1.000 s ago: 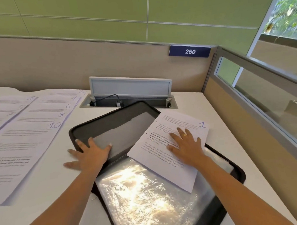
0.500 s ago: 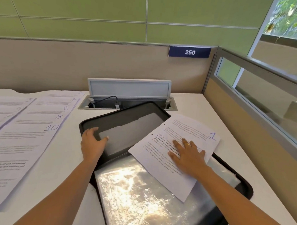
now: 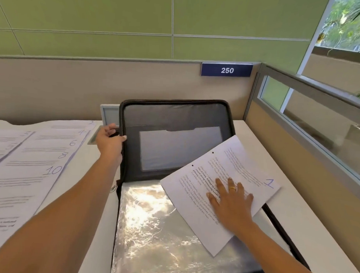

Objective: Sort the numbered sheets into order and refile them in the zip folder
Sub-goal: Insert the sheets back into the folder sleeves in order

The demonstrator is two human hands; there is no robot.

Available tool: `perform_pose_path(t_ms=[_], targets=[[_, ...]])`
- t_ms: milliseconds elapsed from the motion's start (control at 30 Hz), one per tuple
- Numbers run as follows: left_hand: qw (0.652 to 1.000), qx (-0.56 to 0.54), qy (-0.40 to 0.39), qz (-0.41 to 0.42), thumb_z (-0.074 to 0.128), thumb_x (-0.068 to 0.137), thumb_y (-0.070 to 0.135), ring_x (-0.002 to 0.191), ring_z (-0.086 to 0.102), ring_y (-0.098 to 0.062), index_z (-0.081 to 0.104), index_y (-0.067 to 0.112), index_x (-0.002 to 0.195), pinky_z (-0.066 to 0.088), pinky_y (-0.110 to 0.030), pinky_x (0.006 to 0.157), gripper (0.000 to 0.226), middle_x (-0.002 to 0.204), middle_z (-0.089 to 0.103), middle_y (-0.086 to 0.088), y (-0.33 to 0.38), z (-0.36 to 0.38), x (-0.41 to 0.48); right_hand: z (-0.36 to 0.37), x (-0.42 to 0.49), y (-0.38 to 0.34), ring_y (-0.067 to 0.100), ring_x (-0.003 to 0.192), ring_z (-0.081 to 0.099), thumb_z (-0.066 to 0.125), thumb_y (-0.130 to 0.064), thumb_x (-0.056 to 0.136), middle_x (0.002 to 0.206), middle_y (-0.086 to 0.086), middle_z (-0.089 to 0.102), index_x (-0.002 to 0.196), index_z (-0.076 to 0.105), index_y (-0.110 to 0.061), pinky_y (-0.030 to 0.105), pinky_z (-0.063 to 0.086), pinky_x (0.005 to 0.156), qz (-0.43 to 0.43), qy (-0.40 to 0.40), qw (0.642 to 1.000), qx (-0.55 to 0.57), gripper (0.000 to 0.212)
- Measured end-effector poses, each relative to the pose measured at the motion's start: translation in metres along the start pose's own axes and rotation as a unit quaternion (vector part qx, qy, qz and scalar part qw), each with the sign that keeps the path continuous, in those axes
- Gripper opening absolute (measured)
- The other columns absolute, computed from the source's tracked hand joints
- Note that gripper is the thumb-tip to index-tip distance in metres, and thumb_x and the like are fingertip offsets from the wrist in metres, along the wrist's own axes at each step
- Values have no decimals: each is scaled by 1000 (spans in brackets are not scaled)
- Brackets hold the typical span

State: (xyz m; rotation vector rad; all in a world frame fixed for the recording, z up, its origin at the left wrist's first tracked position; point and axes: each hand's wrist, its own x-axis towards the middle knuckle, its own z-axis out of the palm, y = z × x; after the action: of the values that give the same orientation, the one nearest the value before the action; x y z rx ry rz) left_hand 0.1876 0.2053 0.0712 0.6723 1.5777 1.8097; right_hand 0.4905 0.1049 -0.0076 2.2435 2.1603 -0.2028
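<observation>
A black zip folder [image 3: 175, 115] lies open in front of me, its lid raised upright toward the partition. My left hand [image 3: 109, 142] grips the lid's left edge. Shiny clear plastic sleeves [image 3: 155, 227] fill the folder's lower half. Across the folder's right side a printed sheet marked 1 [image 3: 241, 169] lies at a slant, and my right hand [image 3: 232, 201] presses flat on it with fingers spread. More numbered sheets [image 3: 31, 163] are fanned out on the desk at the left, showing 2, 4, 6, 8, 10 and others.
The white desk [image 3: 280, 164] ends at a beige partition behind and a glazed partition [image 3: 318, 124] on the right. A blue sign reading 250 [image 3: 226, 70] hangs on the back partition. A grey cable hatch lid [image 3: 109, 113] peeks out behind the folder's lid.
My left hand slid up the folder's left edge and lifted the lid from flat to upright. The folder turned square to me. The sheet marked 1 shifted right under my right hand.
</observation>
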Motion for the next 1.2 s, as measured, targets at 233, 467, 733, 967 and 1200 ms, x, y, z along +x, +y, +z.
perform_pose_path(t_ms=[233,467,733,967,1200], targets=[[999,-9,35,-31,56,80,-19,70,43,-9,54,18,118,49,-31,86,53,73,38,5,8,31,30,12,12,-2,29,145,1,-21,-68,62,158,3,5,149,3,-38,55,5,113,16,55,998,38,95],[998,0,60,7,56,78,-20,61,35,-4,48,19,103,41,-9,54,47,71,32,7,13,51,66,15,37,-16,26,146,1,-40,-75,50,158,1,7,148,7,-40,53,4,114,-5,80,995,63,115],[998,26,59,5,57,80,-17,61,40,-5,43,19,98,45,-22,68,42,73,37,7,22,60,120,13,80,-49,26,145,-2,-18,-68,64,159,1,4,149,7,-38,53,1,114,-10,78,994,77,94],[993,99,18,62,43,89,-12,67,44,-11,41,25,72,38,-15,51,40,74,44,7,23,61,140,16,95,-53,27,145,1,-15,-68,66,158,2,9,148,14,-37,53,2,114,0,98,992,83,93],[970,228,-37,74,59,84,-9,97,53,-20,59,2,111,39,-26,84,29,104,58,-8,-19,51,90,13,93,-53,25,145,7,-9,-68,69,157,1,18,146,25,-29,52,4,114,-3,114,988,104,93]])
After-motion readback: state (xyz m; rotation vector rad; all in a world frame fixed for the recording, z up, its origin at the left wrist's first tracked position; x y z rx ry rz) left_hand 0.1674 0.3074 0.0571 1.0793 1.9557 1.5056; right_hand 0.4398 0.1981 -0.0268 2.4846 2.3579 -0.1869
